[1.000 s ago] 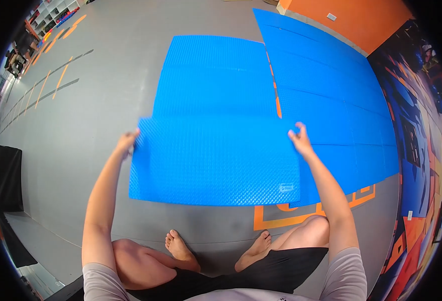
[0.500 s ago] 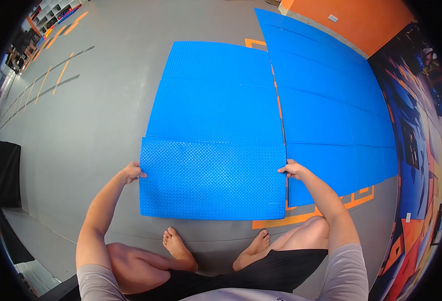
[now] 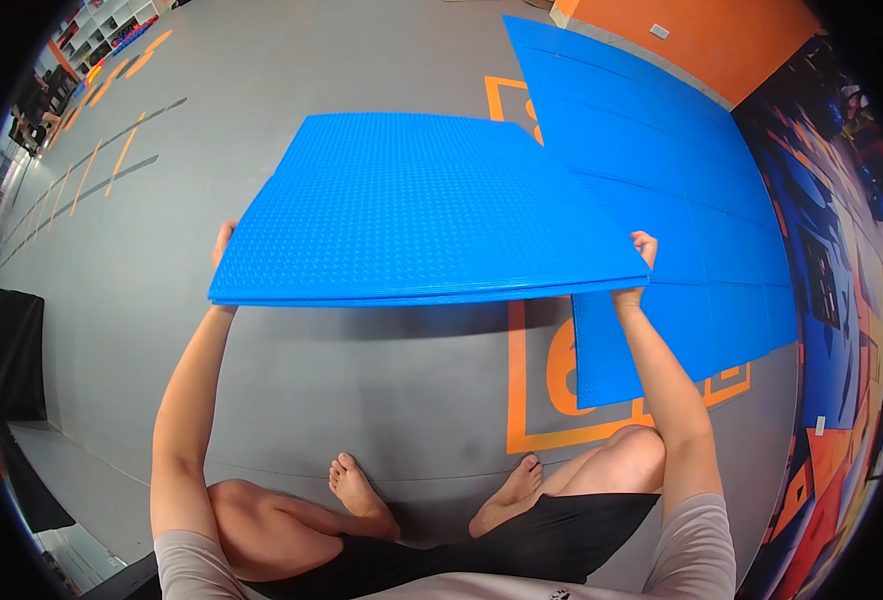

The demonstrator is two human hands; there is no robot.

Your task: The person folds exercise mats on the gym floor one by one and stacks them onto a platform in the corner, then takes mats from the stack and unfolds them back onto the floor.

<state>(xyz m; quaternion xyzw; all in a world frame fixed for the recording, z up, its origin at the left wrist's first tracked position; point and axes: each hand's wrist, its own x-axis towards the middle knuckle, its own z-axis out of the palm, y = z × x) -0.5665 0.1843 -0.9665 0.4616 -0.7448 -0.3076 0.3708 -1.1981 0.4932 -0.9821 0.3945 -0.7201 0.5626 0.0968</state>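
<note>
The raised blue foam mat (image 3: 401, 220) conceals parts of the left hand (image 3: 223, 246) and right hand (image 3: 643, 262). The floor mats (image 3: 671, 205) cover part of the orange numeral (image 3: 560, 370). White shelving (image 3: 91, 38): cut off above. Shirt print (image 3: 559, 595): cropped below, illegible.

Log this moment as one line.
left hand: holding blue mat, left side | right hand: holding right side | near edge: raised off floor, two layers | other matting: flat, right
</note>
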